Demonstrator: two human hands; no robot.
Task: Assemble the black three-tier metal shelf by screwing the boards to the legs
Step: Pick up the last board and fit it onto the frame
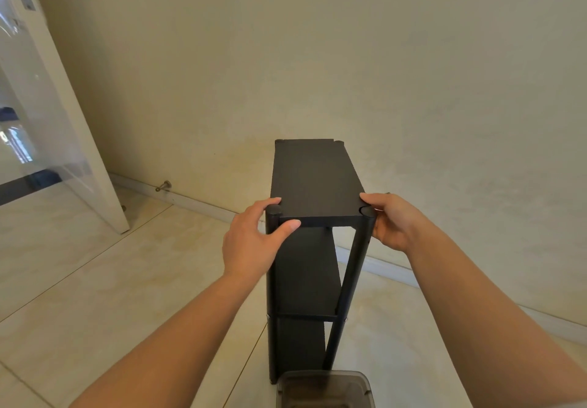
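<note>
Your black shelf [313,182] stands upright on the tiled floor [95,280] close to the wall [317,58], all three boards fitted between the legs. Its feet are hidden behind a grey plastic bin [324,388], which is cut off at the bottom edge, so you cannot see what it holds. Your left hand [251,242] grips the near left corner of the top board; your right hand [392,220] grips the near right corner. A glass door [47,105] stands at the left.
</note>
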